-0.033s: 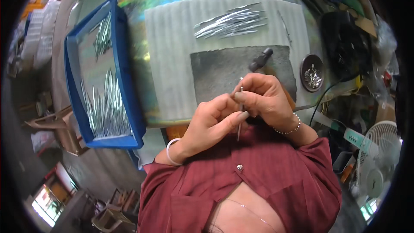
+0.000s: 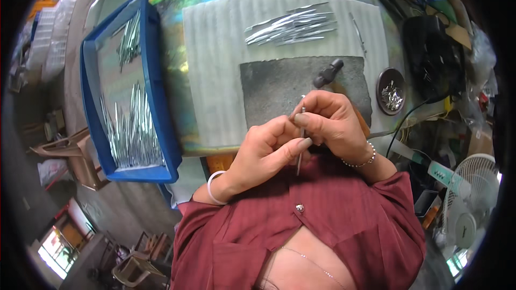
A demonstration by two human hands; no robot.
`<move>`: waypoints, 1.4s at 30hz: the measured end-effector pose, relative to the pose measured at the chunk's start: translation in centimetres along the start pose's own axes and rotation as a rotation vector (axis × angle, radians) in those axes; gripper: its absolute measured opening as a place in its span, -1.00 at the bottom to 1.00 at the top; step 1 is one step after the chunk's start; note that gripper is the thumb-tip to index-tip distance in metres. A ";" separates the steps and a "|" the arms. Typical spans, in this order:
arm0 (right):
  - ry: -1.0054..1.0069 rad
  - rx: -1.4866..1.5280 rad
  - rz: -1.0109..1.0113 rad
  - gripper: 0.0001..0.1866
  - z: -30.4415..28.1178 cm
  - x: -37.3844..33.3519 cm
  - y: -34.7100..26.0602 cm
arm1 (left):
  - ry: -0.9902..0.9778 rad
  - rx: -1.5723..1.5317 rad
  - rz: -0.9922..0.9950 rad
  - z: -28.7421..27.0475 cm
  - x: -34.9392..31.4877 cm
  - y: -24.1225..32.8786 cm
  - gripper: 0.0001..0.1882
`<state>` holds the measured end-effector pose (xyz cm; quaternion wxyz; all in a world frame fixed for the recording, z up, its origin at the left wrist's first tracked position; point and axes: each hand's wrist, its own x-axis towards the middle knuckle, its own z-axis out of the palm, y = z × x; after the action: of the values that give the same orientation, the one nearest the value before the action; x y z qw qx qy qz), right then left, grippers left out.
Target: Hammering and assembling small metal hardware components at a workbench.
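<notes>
At the table (image 2: 173,70), your left hand (image 2: 269,142) and right hand (image 2: 336,126) pinch a metal rod (image 2: 299,165), apparently adjusting it. Steadiness seems needed next.

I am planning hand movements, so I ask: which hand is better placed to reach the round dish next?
Probably the right hand: it is nearer to the round dish, which lies to its right. The left hand is farther away. Both hands hold the thin metal rod.

Rod (image 2: 299,167) — partly hidden by fingers (image 2: 316,124), hammer handle (image 2: 362,122) — partly covered
</notes>
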<state>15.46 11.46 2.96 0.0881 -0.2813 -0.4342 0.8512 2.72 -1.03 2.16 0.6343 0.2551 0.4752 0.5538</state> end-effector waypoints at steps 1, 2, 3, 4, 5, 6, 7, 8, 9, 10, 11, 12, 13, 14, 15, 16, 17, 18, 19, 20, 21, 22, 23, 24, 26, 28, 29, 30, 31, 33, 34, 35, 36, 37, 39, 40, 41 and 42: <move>0.030 -0.030 -0.017 -0.92 0.1 0.0 0.0 | -0.051 -0.027 -0.021 -0.1 0.0 0.0 -0.89; 0.026 -0.027 -0.005 -0.92 0.3 0.0 0.2 | -0.042 -0.034 -0.026 -0.2 -0.1 0.0 -0.89; 0.034 -0.003 0.000 -0.92 0.5 -0.1 0.3 | -0.048 -0.079 -0.041 -0.2 -0.3 0.0 -0.88; 0.044 0.020 -0.002 -0.91 0.6 0.1 0.3 | -0.059 -0.121 -0.053 -0.3 -0.3 0.0 -0.88; 0.042 0.019 0.003 -0.91 0.7 0.2 0.2 | -0.055 -0.124 -0.054 -0.4 -0.3 0.0 -0.88; 0.040 0.024 0.014 -0.90 0.8 0.2 0.0 | -0.056 -0.121 -0.045 -0.5 -0.3 -0.1 -0.88; 0.040 0.029 0.025 -0.89 0.9 0.2 -0.1 | -0.058 -0.118 -0.037 -0.6 -0.4 -0.1 -0.88; 0.038 0.029 0.028 -0.89 0.9 0.2 0.0 | -0.055 -0.120 -0.037 -0.6 -0.4 -0.2 -0.88; 0.036 0.012 0.026 -0.89 0.9 0.2 0.1 | -0.050 -0.128 -0.035 -0.5 -0.5 -0.2 -0.88; 0.041 -0.004 0.021 -0.89 0.8 0.2 0.1 | -0.051 -0.136 -0.035 -0.5 -0.4 -0.2 -0.88; 0.044 -0.003 0.022 -0.89 0.7 0.2 0.0 | -0.053 -0.137 -0.038 -0.5 -0.3 -0.2 -0.88; 0.038 -0.013 0.031 -0.90 0.7 0.2 -0.1 | -0.071 -0.128 -0.052 -0.7 -0.2 -0.3 -0.89; 0.027 -0.025 0.043 -0.90 0.7 0.3 -0.2 | -0.085 -0.120 -0.065 -0.8 -0.3 -0.4 -0.89; 0.027 -0.024 0.045 -0.90 0.7 0.3 -0.2 | -0.084 -0.121 -0.066 -0.9 -0.3 -0.3 -0.89; 0.021 -0.023 0.045 -0.91 0.7 0.3 -0.3 | -0.124 -0.121 -0.074 -1.1 -0.2 -0.2 -0.89; 0.016 -0.020 0.046 -0.91 0.8 0.2 -0.4 | -0.163 -0.121 -0.083 -1.2 -0.2 -0.1 -0.86; 0.016 -0.019 0.048 -0.91 0.8 0.3 -0.5 | -0.162 -0.122 -0.084 -1.2 -0.2 0.0 -0.86; 0.023 -0.022 0.054 -0.90 0.9 0.3 -0.6 | -0.162 -0.147 -0.087 -1.2 -0.2 0.0 -0.87; 0.032 -0.024 0.061 -0.90 1.0 0.3 -0.6 | -0.165 -0.172 -0.089 -1.2 -0.1 0.1 -0.87; 0.035 -0.023 0.061 -0.90 0.9 0.3 -0.7 | -0.166 -0.173 -0.091 -1.1 -0.1 0.1 -0.87; 0.028 -0.023 0.072 -0.89 0.9 0.4 -0.8 | -0.149 -0.204 -0.101 -1.0 -0.1 0.1 -0.87; 0.018 -0.023 0.084 -0.89 0.9 0.4 -0.9 | -0.130 -0.235 -0.110 -1.0 -0.1 0.1 -0.87; 0.018 -0.023 0.085 -0.89 0.9 0.5 -1.0 | -0.130 -0.236 -0.111 -1.0 -0.1 0.0 -0.87; 0.012 -0.013 0.089 -0.89 1.0 0.6 -1.1 | -0.129 -0.226 -0.103 -1.1 -0.2 -0.1 -0.87; 0.009 -0.003 0.093 -0.89 1.2 0.6 -1.2 | -0.132 -0.218 -0.097 -1.2 -0.1 -0.1 -0.87; 0.005 -0.033 0.076 -0.90 1.3 0.5 -1.2 | -0.181 -0.189 -0.104 -1.5 -0.2 0.0 -0.84; 0.002 -0.033 0.077 -0.90 1.4 0.5 -1.3 | -0.178 -0.189 -0.103 -1.6 -0.2 0.0 -0.84; -0.017 -0.067 0.063 -0.90 1.5 0.5 -1.4 | -0.190 -0.159 -0.075 -1.7 -0.3 -0.1 -0.84; -0.033 -0.102 0.045 -0.90 1.6 0.6 -1.5 | -0.207 -0.130 -0.047 -1.8 -0.2 -0.1 -0.84; -0.023 -0.113 0.002 -0.91 1.8 0.8 -1.0 | -0.201 -0.122 -0.036 -1.9 -0.3 0.0 -0.83; -0.015 -0.122 -0.039 -0.92 1.9 0.9 -0.8 | -0.193 -0.116 -0.026 -2.0 -0.4 0.0 -0.83; -0.019 -0.125 -0.039 -0.92 2.1 1.0 -0.9 | -0.191 -0.116 -0.021 -1.9 -0.5 0.1 -0.83; -0.023 -0.125 -0.023 -0.92 2.2 1.2 -1.0 | -0.132 -0.148 -0.037 -1.7 -0.6 0.2 -0.87; -0.026 -0.125 -0.007 -0.92 2.3 1.4 -1.1 | -0.073 -0.181 -0.052 -1.7 -0.6 0.3 -0.90; -0.046 -0.123 0.025 -0.91 2.5 1.7 -1.5 | -0.062 -0.192 -0.051 -1.8 -0.7 0.5 -0.90; -0.060 -0.117 0.056 -0.90 2.5 1.9 -1.7 | -0.055 -0.201 -0.055 -2.0 -0.8 0.5 -0.90; -0.062 -0.121 0.056 -0.90 2.7 2.0 -1.7 | -0.054 -0.202 -0.051 -2.1 -0.8 0.6 -0.90; -0.064 -0.120 0.070 -0.90 2.8 2.2 -1.8 | -0.070 -0.225 -0.062 -2.4 -0.9 0.6 -0.90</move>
<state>11.96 11.47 4.78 0.0274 -0.2735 -0.4771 0.8348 0.40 -2.18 1.97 0.6919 0.1865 0.3951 0.5748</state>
